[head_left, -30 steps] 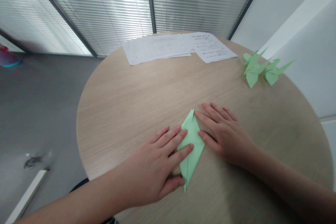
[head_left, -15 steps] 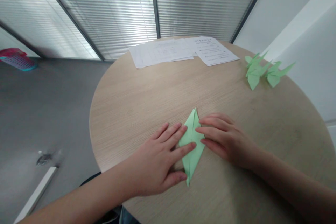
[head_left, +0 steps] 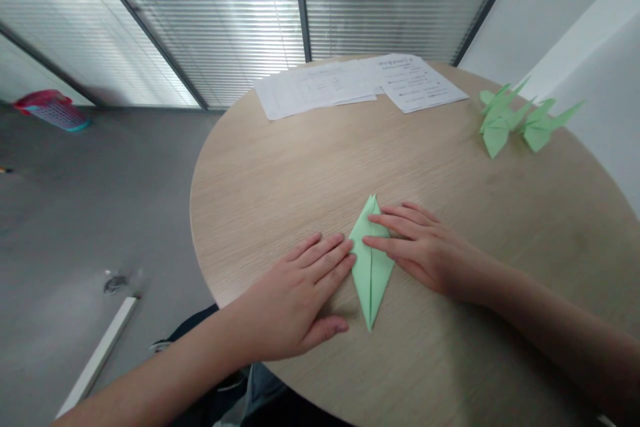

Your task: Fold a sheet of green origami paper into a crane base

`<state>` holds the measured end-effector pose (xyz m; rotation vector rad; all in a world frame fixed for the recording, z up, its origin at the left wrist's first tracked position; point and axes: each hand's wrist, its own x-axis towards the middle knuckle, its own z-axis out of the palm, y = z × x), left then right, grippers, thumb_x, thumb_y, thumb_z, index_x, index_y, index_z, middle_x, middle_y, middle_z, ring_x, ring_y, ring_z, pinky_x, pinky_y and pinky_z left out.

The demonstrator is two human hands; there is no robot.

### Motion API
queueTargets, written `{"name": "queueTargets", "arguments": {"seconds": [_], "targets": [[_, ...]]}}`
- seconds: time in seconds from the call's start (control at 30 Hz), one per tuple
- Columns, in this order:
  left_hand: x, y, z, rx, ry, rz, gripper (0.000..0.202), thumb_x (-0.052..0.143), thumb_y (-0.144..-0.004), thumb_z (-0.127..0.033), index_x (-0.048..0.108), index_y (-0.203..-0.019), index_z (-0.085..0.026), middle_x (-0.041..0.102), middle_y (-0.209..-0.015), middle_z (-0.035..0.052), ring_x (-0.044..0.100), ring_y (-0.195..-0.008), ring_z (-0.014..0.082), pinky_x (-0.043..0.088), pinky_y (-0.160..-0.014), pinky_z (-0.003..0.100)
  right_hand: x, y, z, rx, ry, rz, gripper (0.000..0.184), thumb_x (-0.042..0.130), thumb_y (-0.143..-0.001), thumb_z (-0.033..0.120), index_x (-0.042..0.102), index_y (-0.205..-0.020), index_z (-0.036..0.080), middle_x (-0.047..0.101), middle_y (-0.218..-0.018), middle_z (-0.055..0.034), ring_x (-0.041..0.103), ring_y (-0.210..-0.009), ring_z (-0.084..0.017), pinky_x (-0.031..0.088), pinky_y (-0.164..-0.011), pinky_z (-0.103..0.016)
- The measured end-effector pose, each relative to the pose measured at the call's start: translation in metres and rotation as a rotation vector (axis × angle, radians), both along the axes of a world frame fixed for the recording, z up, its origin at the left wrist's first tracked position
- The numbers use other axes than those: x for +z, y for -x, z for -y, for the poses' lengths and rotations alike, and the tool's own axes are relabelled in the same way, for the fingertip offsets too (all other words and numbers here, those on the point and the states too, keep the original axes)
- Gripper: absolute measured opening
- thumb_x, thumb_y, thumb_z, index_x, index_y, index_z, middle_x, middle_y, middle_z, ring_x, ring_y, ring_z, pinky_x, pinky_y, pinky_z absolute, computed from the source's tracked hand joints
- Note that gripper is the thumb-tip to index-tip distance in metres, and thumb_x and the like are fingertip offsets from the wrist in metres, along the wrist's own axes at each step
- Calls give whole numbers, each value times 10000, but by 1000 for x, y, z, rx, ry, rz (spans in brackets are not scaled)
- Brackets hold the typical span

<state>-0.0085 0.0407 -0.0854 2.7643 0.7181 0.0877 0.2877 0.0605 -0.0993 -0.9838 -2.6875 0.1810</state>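
A light green folded origami paper (head_left: 371,280), shaped like a long diamond with a seam down its middle, lies flat on the round wooden table (head_left: 280,180). My left hand (head_left: 305,293) rests flat beside it, fingertips touching its left edge and thumb spread away on the tabletop. From the right, my right hand (head_left: 425,243) lies over the paper's right side, its fingers stretched out and their tips near the seam. Part of the right edge is hidden under those fingers.
Several green paper cranes (head_left: 515,120) stand at the table's far right. Printed sheets (head_left: 320,88) overlap at the back edge. A red and blue basket (head_left: 55,110) sits on the floor at left, and a white bar (head_left: 100,353) lies nearer. Blinds (head_left: 240,13) cover the glass behind.
My left fingers and thumb have drawn back from the paper's surface to its left edge. My right fingers have moved further over it. The paper stands more upright in view; the camera has shifted slightly.
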Motion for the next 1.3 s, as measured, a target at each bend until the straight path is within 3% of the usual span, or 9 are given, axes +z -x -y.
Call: {"name": "queueTargets", "arguments": {"seconds": [0.27,0.4,0.63,0.8,0.97,1.3], "targets": [[0,-12,27,12,53,4,832,503,-971,-621,302,-1580,-91,327,-1638,187,245,-1548,323,144,-1279,508,0,1,2,-25,11,10,427,499,-988,135,651,-1364,265,596,-1477,-91,483,-1410,-291,347,-1182,-565],[2,-13,39,10,38,-4,794,508,-979,-600,319,-1575,-110,331,-1639,171,284,-1533,334,177,-1272,532,1,2,4,-27,28,-1,404,558,-981,215,642,-1374,255,583,-1489,-102,477,-1413,-305,335,-1185,-574],[4,-8,42,56,10,53,649,561,-984,-476,428,-1508,-116,434,-1589,160,378,-1494,306,294,-1248,498,1,1,5,-17,36,23,443,601,-969,313,611,-1404,230,546,-1521,-115,440,-1436,-327,306,-1195,-587],[1,-7,43,106,11,83,634,553,-990,-450,424,-1507,-106,428,-1588,177,370,-1498,306,315,-1239,507,0,-1,5,-7,53,37,621,698,-890,445,556,-1459,242,505,-1554,-127,416,-1451,-355,285,-1198,-607],[-1,-6,43,166,-45,55,659,540,-998,-472,403,-1522,-97,400,-1606,175,335,-1514,314,310,-1238,508,-1,-1,6,-7,51,21,553,666,-918,396,573,-1442,244,519,-1542,-130,426,-1448,-344,292,-1193,-610],[0,-9,42,104,-45,40,687,528,-986,-562,418,-1529,-155,393,-1617,142,340,-1507,336,206,-1257,530,1,-1,6,-10,51,15,470,639,-934,329,623,-1390,213,547,-1516,-143,433,-1444,-346,300,-1193,-610]]}}
